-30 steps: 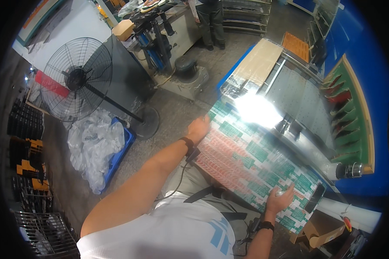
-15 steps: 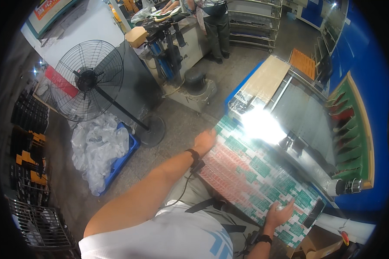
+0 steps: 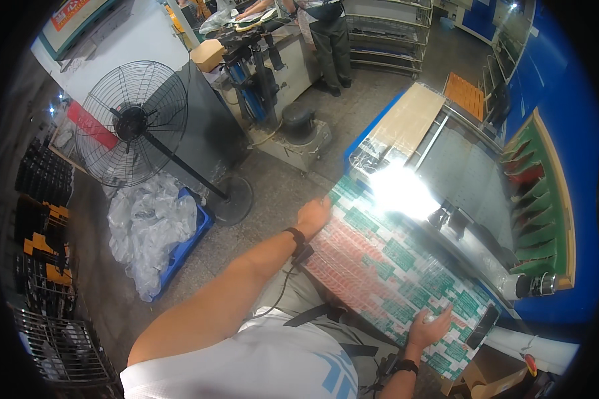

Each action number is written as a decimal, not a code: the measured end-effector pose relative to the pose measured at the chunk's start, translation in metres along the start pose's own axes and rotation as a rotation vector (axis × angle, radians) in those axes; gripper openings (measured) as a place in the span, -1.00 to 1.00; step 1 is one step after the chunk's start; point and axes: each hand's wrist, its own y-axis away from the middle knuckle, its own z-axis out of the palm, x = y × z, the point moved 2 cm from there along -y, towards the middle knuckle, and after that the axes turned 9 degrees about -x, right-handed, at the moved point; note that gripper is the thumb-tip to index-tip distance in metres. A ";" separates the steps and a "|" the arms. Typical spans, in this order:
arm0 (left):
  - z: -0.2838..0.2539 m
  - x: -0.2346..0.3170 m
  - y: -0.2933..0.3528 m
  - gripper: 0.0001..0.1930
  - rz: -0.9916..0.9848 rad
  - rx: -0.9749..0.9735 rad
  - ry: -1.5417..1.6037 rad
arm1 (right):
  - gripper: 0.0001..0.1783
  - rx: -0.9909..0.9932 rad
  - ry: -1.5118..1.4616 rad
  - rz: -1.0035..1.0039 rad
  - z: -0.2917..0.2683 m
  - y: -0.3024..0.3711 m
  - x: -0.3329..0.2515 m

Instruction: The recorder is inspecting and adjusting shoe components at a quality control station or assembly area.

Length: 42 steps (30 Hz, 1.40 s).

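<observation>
Across the front of a machine lies a long flat board (image 3: 369, 265) with a green, white and red printed pattern and a glossy surface. My left hand (image 3: 314, 216) is closed at its far left edge, the fingers curled over and partly hidden. Toward the board's near right end, my right hand (image 3: 430, 328) rests on top with thumb and fingers apart. A small pale patch shows between them; I cannot tell whether it is an object or the print. Beside that hand is a black flat rectangle (image 3: 482, 326).
Right of the board stand a metal roller (image 3: 476, 251) and a bright lamp (image 3: 404, 193). A black pedestal fan (image 3: 131, 124) and a blue crate (image 3: 192, 243) of clear plastic film stand left. An open cardboard box (image 3: 491, 374) sits below. Farther off, a co-worker (image 3: 329, 43) stands near a bench.
My hands keep their places on the board. The view has shifted very slightly, and a co-worker's arm at the top has moved a little.
</observation>
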 end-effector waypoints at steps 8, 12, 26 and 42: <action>-0.001 0.001 0.001 -0.27 0.009 0.020 -0.004 | -0.07 -0.018 -0.041 0.021 0.000 0.000 0.000; -0.005 0.006 0.005 -0.27 -0.021 -0.045 0.015 | -0.08 -0.026 -0.033 0.006 -0.001 0.000 0.000; -0.011 0.010 0.010 -0.28 -0.025 -0.044 0.019 | -0.05 -0.060 -0.031 0.069 -0.001 0.000 -0.001; 0.003 -0.004 -0.003 -0.27 0.015 0.005 -0.001 | -0.06 -0.064 -0.069 0.067 0.000 0.000 0.001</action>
